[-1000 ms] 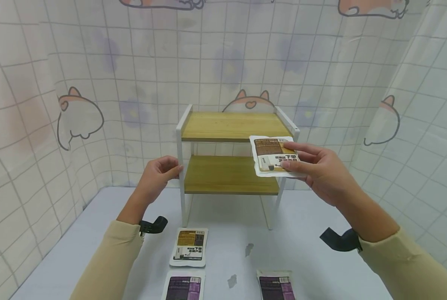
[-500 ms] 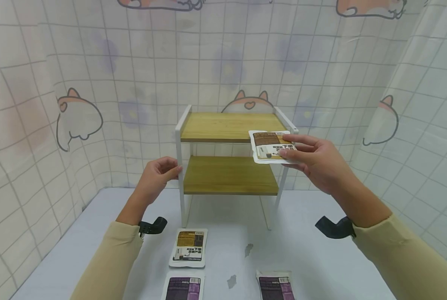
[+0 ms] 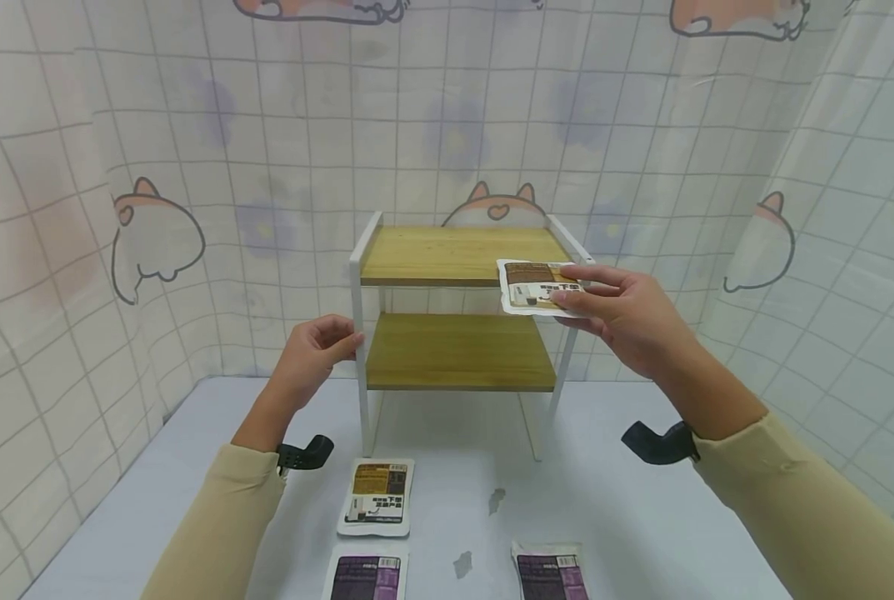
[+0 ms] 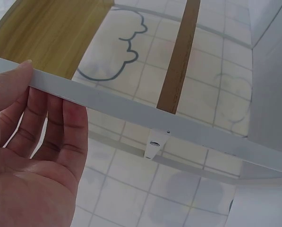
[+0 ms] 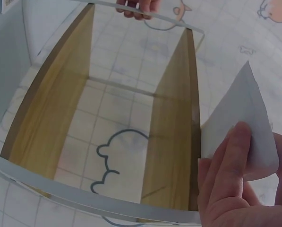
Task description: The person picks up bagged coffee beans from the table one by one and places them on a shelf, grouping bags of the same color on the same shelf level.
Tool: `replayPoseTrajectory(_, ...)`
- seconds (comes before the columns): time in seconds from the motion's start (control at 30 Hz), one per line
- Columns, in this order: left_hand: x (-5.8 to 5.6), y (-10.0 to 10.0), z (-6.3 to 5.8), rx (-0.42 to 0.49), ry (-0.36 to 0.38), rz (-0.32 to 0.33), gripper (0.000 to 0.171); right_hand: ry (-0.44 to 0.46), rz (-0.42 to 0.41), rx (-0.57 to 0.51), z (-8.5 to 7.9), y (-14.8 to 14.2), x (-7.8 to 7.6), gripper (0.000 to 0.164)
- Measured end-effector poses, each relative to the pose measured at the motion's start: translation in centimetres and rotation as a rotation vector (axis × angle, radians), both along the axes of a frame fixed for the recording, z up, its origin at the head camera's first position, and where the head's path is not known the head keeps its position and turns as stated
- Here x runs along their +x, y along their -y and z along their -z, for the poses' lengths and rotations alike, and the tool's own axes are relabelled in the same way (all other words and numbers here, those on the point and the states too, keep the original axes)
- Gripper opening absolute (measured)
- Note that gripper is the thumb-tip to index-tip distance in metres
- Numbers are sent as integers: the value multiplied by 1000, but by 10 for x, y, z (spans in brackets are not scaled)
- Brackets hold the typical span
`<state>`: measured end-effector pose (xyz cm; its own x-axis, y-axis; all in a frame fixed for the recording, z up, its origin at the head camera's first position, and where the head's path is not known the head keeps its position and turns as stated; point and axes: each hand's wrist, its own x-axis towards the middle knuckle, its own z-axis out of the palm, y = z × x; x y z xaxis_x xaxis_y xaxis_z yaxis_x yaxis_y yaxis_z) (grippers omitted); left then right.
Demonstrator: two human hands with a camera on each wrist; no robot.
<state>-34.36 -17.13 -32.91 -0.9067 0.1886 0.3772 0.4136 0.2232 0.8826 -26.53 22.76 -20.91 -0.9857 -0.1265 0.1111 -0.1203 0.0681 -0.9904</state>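
A two-tier shelf with wooden boards (image 3: 461,350) and a white frame stands on the table. My left hand (image 3: 315,354) pinches its front left upright (image 4: 112,101) between thumb and fingers. In my right hand (image 3: 626,312) is a flat white-edged packet (image 3: 529,287) with a brown and gold label, gripped at its right side. The packet overlaps the top board's front right corner in the head view. From the right wrist view, the packet's plain white side (image 5: 240,123) shows, with fingers pressed against it, near the edge of the top board (image 5: 176,127).
A gold-and-brown labelled packet (image 3: 376,497) lies on the table (image 3: 604,517) before the shelf's left leg. Nearer are two purple-labelled packets, one on the left (image 3: 367,573) and one on the right (image 3: 551,573). A grid-patterned curtain (image 3: 282,125) surrounds the back and sides.
My right hand has raised the packet slightly and moved it a little left and forward to the top board's front edge, tilting it flatter. The left hand has stayed on the upright.
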Motion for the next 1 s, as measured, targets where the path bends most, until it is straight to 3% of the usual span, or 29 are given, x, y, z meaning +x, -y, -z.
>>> replayPoseTrajectory(0.4, -2, 1, 1, -9, -2, -3, 29, -14, 13, 87, -7, -1, -9, 62)
replayPoseTrajectory(1.0, -3, 2, 1, -3, -17, 18, 34, -41, 87, 116, -8, 5, -22, 57)
